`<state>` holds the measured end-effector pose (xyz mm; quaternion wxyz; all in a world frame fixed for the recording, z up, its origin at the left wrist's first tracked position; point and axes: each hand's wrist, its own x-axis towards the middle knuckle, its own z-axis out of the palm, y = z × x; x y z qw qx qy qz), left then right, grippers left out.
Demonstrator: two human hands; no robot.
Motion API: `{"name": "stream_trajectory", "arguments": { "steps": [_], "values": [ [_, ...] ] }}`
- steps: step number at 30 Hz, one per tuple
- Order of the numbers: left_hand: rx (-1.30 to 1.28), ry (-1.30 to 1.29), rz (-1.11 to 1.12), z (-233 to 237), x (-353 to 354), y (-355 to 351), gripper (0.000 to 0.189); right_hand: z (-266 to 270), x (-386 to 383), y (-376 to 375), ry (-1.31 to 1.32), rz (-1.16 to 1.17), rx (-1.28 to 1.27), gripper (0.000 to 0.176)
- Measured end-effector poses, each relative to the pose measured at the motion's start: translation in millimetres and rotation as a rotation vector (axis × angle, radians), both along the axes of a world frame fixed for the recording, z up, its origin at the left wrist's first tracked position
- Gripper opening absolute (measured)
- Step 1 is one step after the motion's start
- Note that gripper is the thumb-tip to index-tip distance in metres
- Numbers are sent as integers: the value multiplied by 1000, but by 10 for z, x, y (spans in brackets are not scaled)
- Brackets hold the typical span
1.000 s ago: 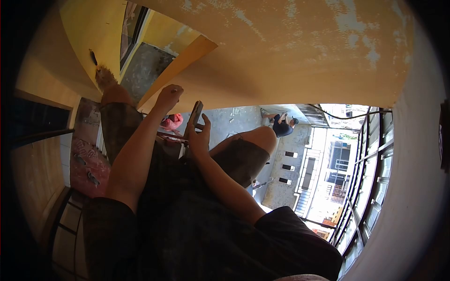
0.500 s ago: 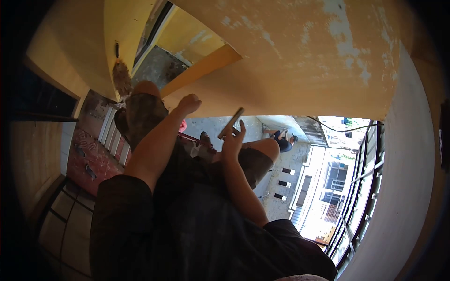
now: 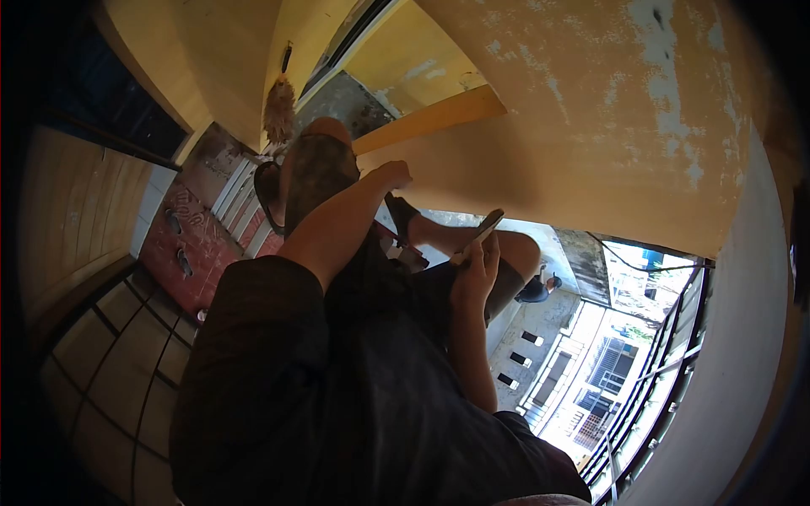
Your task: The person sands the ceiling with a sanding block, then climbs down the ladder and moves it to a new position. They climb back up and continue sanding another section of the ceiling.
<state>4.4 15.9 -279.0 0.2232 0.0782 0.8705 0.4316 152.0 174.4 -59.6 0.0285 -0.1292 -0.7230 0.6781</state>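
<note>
My left hand [image 3: 393, 174] is closed, held out close in front of the orange-yellow wall [image 3: 540, 160]; whatever is inside its curled fingers is hidden. Lower and to the right, my right hand [image 3: 476, 274] grips a thin, flat, dark-edged slab [image 3: 481, 235], seen nearly edge-on and slanting up toward the wall. I cannot tell what kind of thing it is. Both forearms reach forward over my lap, between my bent knees. A sandalled foot [image 3: 402, 218] of mine shows between the two hands, beside the wall's lower edge.
A feather duster [image 3: 280, 110] hangs on the yellow wall at upper left. White slats [image 3: 242, 202] stand over a red floor [image 3: 187, 253] with a pair of sandals [image 3: 180, 257]. Another person [image 3: 537, 289] in dark clothes and a cap is further off at right, near a barred opening [image 3: 645, 363].
My view has turned, shifting the scene rightward. My foot has come up and out beside the wall. The right hand keeps its grip on the slab; the left hand stays closed.
</note>
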Motion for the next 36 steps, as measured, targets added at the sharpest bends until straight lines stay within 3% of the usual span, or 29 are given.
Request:
{"name": "stream_trajectory", "arguments": {
  "steps": [5,11,13,14,15,19,21,26,29,32,36],
  "values": [
    [90,-196,73,-236,-13,95,36,116,42,-124,27,76,15,52],
    [36,-237,86,47,122,-70,38,313,45,-179,82,97,-40,52],
    [17,-157,84,78,139,-122,24,369,23,-105,145,175,3,49],
    [-54,-116,52,-826,-149,132,35,390,8,-86,151,176,18,48],
    [-60,-127,65,-860,-69,48,35,392,-2,-80,141,189,11,48],
    [-106,-157,133,-620,33,-24,29,458,-9,-115,140,226,-11,49],
    [-121,-164,152,-490,2,-47,28,612,34,-249,184,105,60,49],
    [-149,-157,212,-234,30,-211,33,663,-148,150,209,92,25,48],
    [-298,-179,212,-387,23,-281,26,752,-237,216,190,37,30,48],
    [-233,-182,318,550,451,-688,34,710,-321,291,199,-23,119,49],
    [-215,-259,459,366,346,-934,32,525,-374,459,151,-24,189,49]
  ]
}}
